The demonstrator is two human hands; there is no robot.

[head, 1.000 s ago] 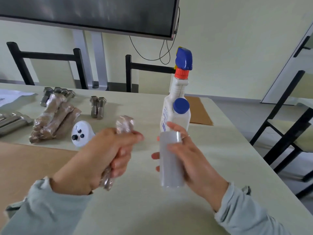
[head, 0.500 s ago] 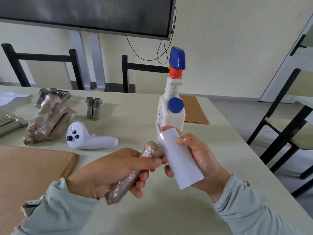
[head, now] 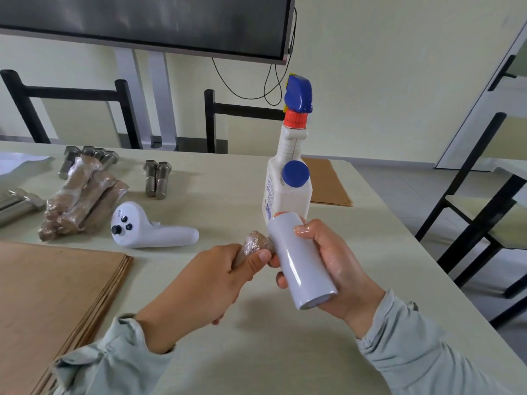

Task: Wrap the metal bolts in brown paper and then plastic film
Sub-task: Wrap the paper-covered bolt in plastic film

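Both hands' fingers curled: left hand (head: 211, 283) round crinkly film-wrapped bolt (head: 254, 244), right hand (head: 336, 263) round smooth cylindrical film roll (head: 301, 260).

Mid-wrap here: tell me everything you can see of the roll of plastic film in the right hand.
The roll of plastic film is a glossy, pale grey-white cylinder, tilted with its upper end away and its lower end towards the camera. The right hand grips it, thumb on top and fingers curled beneath. Its upper end meets the film-covered, paper-wrapped bolt held in the left hand. It is held above the table, in front of the spray bottle.
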